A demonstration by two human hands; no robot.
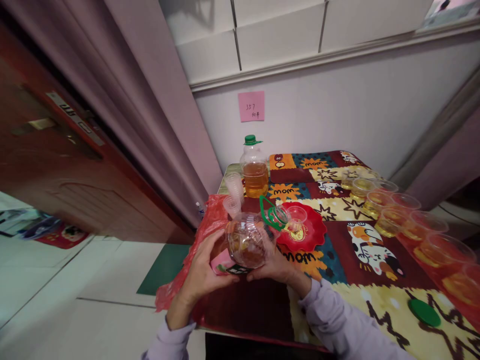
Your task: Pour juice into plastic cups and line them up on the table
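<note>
A clear plastic bottle with a green carrying ring at its neck is tilted to the right between my two hands. My left hand grips its lower left side, near the pink label. Wrapped round its right side is my right hand. The uncapped mouth of the bottle points at a clear plastic cup on a red scalloped plate. Yellowish liquid shows low in that cup. Whether liquid is flowing from the mouth, I cannot tell.
A second bottle of amber liquid, green-capped, stands by the wall. Stacked empty cups lie left of it. Several filled cups line the table's right side. A green cap lies at the front right. A wooden door is at left.
</note>
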